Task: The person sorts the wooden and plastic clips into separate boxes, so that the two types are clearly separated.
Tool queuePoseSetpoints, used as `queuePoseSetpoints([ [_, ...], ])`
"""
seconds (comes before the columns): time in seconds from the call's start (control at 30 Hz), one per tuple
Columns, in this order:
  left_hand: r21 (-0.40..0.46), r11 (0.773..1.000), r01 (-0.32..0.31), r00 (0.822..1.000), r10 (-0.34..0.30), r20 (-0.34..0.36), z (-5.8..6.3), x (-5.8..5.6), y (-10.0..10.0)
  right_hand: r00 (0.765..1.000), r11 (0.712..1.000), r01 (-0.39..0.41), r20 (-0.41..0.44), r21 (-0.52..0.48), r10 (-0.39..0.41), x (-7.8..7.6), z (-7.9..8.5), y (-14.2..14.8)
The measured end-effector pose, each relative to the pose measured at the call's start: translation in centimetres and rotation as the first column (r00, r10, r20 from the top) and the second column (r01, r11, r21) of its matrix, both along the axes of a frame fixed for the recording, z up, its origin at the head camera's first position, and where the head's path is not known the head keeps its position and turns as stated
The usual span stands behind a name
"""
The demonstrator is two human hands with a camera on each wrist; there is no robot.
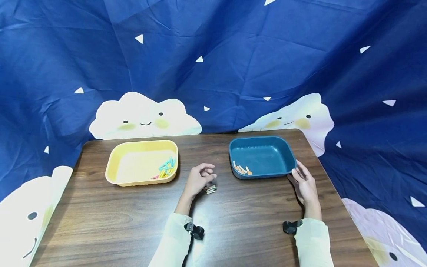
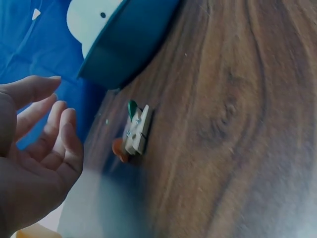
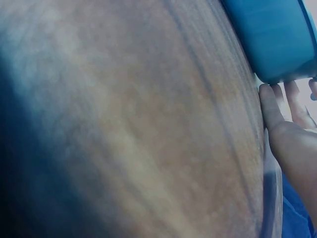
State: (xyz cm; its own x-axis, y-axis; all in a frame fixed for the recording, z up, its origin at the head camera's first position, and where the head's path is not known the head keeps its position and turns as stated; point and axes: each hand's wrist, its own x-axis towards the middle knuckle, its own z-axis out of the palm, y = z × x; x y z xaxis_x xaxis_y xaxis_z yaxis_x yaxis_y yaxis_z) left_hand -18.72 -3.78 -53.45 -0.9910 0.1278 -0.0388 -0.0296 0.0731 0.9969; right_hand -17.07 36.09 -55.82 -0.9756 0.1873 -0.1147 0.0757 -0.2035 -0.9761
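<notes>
My left hand hovers just over the table, its fingers loosely bent with nothing between them. Beside it lie small wooden clothespins; in the left wrist view a pale clothespin shows, with green and orange parts under or beside it. At the near right corner of the dark blue bin, my right hand touches the outside with its fingertips. The right wrist view also shows those fingers against the bin's corner, fairly straight. Several white-and-orange pieces lie in the bin's near left corner.
A yellow bin stands on the left, with several blue, yellow and pink clothespins in its right end. The brown wooden table ends in front of a blue curtain with clouds.
</notes>
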Motion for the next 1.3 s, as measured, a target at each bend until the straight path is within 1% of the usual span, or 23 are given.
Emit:
queuePoseSetpoints([
  [0.13,0.005,0.999,0.044,0.999,-0.044,0.02,-0.5,0.4,-0.4,1.0,1.0,0.002,-0.001,-0.003,-0.002,0.0,0.0,0.0],
  [0.23,-0.012,0.996,0.088,0.996,-0.088,0.018,-0.9,0.6,-0.6,1.0,1.0,0.0,-0.004,-0.003,0.0,0.0,0.0,0.0],
  [0.4,-0.079,0.986,0.148,0.989,-0.149,-0.001,-1.4,0.9,-0.8,1.0,1.0,0.001,0.0,0.005,-0.001,0.0,-0.1,0.0],
  [0.53,-0.15,0.971,0.187,0.982,-0.187,0.014,-1.7,1.1,-0.8,1.0,1.0,0.0,0.008,-0.001,0.0,0.0,-0.1,0.0],
  [0.6,-0.193,0.958,0.21,0.977,-0.212,0.015,-1.9,1.1,-0.8,1.0,1.0,-0.001,0.011,-0.001,0.001,-0.1,-0.1,0.0],
  [0.7,-0.3,0.926,0.228,0.97,-0.244,-0.013,-2.1,1.0,-0.8,1.0,1.0,-0.008,0.003,-0.007,0.008,-0.1,-0.1,0.0],
  [0.8,-0.409,0.887,0.215,0.966,-0.255,-0.044,-2.2,1.1,-0.8,1.0,1.0,-0.016,-0.008,-0.004,0.016,-0.2,-0.1,-0.1],
  [0.83,-0.435,0.876,0.207,0.966,-0.253,-0.05,-2.2,1.1,-0.8,1.0,1.0,-0.018,-0.012,-0.005,0.018,-0.1,-0.1,-0.1],
  [0.87,-0.447,0.872,0.199,0.967,-0.249,-0.056,-2.3,1.1,-0.7,1.0,1.0,-0.019,-0.016,-0.004,0.019,-0.1,-0.1,-0.1],
  [0.93,-0.441,0.878,0.186,0.972,-0.231,-0.049,-2.4,1.1,-0.7,1.0,1.0,-0.018,-0.019,-0.003,0.018,-0.2,-0.1,-0.1],
  [1.07,-0.401,0.902,0.158,0.982,-0.185,-0.03,-2.5,1.1,-0.6,1.0,1.0,-0.015,-0.015,-0.002,0.015,-0.2,-0.1,-0.1],
  [1.13,-0.387,0.91,0.146,0.985,-0.17,-0.03,-2.6,1.1,-0.6,1.0,1.0,-0.015,-0.013,-0.003,0.015,-0.2,-0.1,-0.1],
  [1.3,-0.371,0.919,0.13,0.986,-0.159,-0.048,-2.6,1.2,-0.7,1.0,1.0,-0.006,-0.016,-0.007,0.005,0.0,-0.2,0.0],
])
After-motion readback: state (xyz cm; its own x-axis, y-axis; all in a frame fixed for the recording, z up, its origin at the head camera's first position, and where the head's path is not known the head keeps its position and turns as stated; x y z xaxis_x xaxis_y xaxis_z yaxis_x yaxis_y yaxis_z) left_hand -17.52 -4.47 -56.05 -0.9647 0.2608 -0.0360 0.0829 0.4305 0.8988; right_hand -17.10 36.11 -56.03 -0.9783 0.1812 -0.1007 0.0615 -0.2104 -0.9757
